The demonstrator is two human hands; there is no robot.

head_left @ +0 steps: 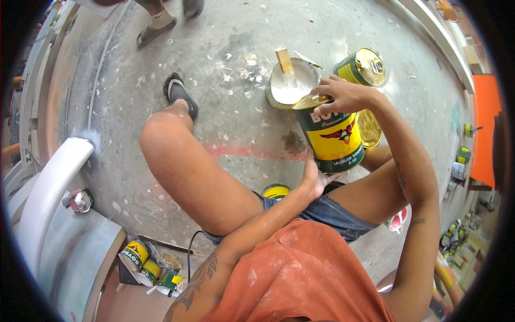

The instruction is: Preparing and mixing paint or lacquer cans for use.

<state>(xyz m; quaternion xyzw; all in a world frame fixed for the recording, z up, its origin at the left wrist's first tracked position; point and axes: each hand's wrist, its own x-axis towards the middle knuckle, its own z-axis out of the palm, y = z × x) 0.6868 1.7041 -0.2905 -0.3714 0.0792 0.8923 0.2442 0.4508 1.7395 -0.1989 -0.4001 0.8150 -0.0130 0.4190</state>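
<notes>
A large green and yellow tin can is held up between my two hands, over my lap. Its gold top leans toward the open paint can. My left hand cups the can's lower edge from below. My right hand grips the top rim from above, its fingers bent over the lid. Just beyond stands an open can of white paint, with a flat wooden stick standing in the paint. Behind my right hand is another green and yellow can with a gold top. A round gold-coloured tin is partly hidden behind the held can.
Another can stands on the floor between my legs, partly hidden. Several cans sit in a box at lower left, near a white curved part. A person's foot is at the far left. An orange panel stands right.
</notes>
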